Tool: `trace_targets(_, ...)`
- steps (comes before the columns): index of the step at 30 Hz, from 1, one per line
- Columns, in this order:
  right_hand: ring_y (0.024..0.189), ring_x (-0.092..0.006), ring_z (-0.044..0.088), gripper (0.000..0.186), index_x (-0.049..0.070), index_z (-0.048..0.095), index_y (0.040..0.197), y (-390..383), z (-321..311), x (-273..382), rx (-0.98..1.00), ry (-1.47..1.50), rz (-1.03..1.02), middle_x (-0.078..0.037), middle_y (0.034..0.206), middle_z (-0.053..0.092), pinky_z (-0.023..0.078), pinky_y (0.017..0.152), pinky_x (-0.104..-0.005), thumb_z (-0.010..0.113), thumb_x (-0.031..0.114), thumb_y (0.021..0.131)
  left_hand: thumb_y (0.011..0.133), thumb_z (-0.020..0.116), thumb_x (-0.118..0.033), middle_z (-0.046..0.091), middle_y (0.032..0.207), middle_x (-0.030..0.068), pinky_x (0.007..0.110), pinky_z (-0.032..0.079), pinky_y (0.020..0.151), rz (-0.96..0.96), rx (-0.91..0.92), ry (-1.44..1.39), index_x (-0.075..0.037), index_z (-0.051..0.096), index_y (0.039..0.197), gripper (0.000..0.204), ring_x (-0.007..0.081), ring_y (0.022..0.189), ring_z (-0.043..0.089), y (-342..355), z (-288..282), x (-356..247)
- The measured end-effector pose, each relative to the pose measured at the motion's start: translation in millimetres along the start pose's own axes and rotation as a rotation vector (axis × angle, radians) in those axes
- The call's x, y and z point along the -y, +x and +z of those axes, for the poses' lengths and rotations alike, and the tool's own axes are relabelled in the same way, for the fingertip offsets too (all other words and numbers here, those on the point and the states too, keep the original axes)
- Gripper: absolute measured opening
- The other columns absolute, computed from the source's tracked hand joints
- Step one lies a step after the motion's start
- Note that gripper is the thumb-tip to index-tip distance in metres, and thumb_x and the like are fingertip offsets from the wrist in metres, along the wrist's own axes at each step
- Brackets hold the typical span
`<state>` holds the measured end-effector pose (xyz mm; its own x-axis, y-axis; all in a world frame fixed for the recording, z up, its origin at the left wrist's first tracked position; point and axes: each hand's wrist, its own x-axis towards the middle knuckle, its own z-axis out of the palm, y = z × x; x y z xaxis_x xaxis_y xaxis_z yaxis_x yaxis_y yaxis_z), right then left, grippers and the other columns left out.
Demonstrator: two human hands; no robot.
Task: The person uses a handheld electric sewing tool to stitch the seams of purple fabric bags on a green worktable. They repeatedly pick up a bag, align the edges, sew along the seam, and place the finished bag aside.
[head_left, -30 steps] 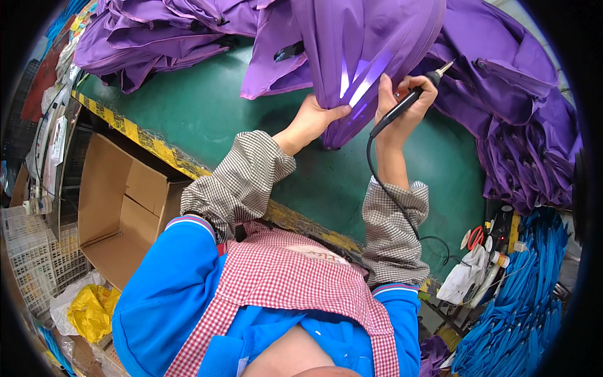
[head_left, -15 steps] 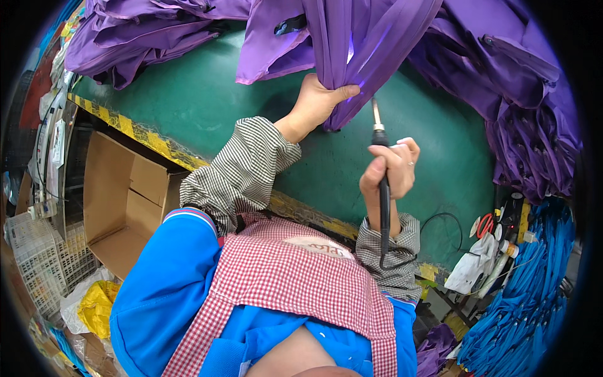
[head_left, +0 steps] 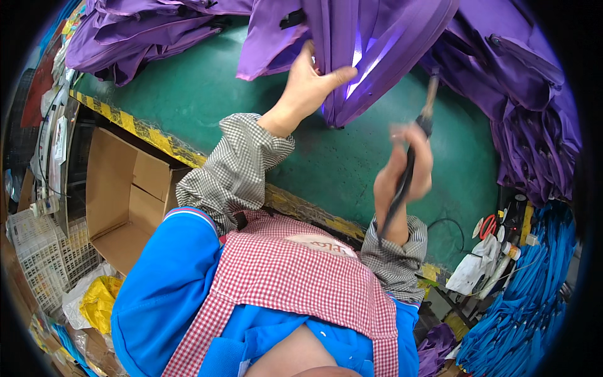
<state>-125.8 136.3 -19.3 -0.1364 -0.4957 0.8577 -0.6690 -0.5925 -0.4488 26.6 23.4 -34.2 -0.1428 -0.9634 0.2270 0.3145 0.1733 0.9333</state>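
My left hand [head_left: 308,88] grips the lower part of a folded purple fabric piece [head_left: 396,31] at top centre, thumb across its folds, where bright bluish light shows on it. My right hand [head_left: 405,163] is closed around the black handle of a soldering-iron-like tool [head_left: 430,98], a little blurred, its metal tip pointing up near the right-hand purple fabric and apart from the held piece. Its black cord trails down over my checked sleeve onto the green work surface [head_left: 144,94].
Purple fabric heaps [head_left: 125,38] lie along the back and right [head_left: 527,125]. An open cardboard box [head_left: 119,182] and white plastic crates [head_left: 38,257] stand left. At right are red-handled scissors [head_left: 487,227], small tools and hanging blue straps [head_left: 515,314]. Yellow-black tape [head_left: 125,119] edges the table.
My right hand has left the fabric, moved down with the tool, then slightly up and right. My left hand has moved up and a little left on the purple piece.
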Motion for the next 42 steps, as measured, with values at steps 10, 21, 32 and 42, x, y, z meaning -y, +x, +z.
trace_targets(10,0.101,-0.0166,0.056,0.059,-0.002,0.040,0.125,-8,74,-23,-0.331,0.593,0.744,-0.008,0.110,0.055,0.044,0.092,-0.0295,0.075,0.000,0.077,0.075,0.078,-0.006,0.066,0.103,0.0040,0.028,0.050,0.085,0.042,0.172,0.102,-0.002,0.058,0.116,0.046,0.0125,0.094,0.062,11,0,-18)
trace_targets(21,0.090,-0.0171,0.059,0.057,-0.002,0.043,0.122,-6,61,-27,-0.155,0.163,0.631,-0.011,0.100,0.058,0.047,0.083,-0.0292,0.075,0.004,0.075,0.069,0.078,-0.005,0.068,0.095,0.0066,0.028,0.052,0.079,-0.051,0.139,0.174,0.002,0.063,0.103,0.038,0.0136,0.086,0.064,5,15,-12)
trace_targets(32,0.060,-0.0166,0.051,0.033,-0.001,0.061,0.092,-1,-26,17,0.048,0.034,0.149,-0.008,0.074,0.058,0.045,0.076,-0.0347,0.051,0.030,0.091,0.068,0.078,-0.006,0.067,0.095,0.0053,0.027,0.051,0.079,0.041,0.203,0.211,0.001,0.059,0.108,0.045,0.0127,0.084,0.062,12,14,-17)
trace_targets(42,0.050,-0.0165,0.047,0.007,0.006,0.062,0.082,-2,-4,-1,0.155,-0.044,-0.157,-0.002,0.059,0.052,0.044,0.080,-0.0378,0.055,0.007,0.080,0.068,0.079,-0.007,0.065,0.094,0.0044,0.027,0.051,0.076,-0.032,0.236,0.209,0.001,0.059,0.106,0.043,0.0109,0.083,0.061,15,17,-18)
